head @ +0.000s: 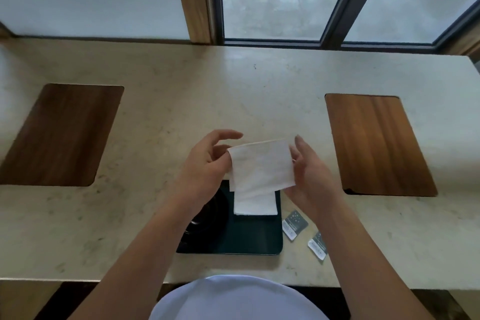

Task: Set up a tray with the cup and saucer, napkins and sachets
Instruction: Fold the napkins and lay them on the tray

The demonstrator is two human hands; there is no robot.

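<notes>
A white napkin hangs in the air above the black tray. My left hand pinches its left edge and my right hand holds its right edge. A second folded white napkin lies flat at the tray's far right corner. A dark cup and saucer sit on the tray's left side, largely hidden by my left forearm. Two grey sachets, one nearer the tray and one closer to me, lie on the counter just right of the tray.
The beige stone counter carries two inset wooden panels, one at the left and one at the right. A wall and window frame rise behind it. The counter's near edge runs just below the tray.
</notes>
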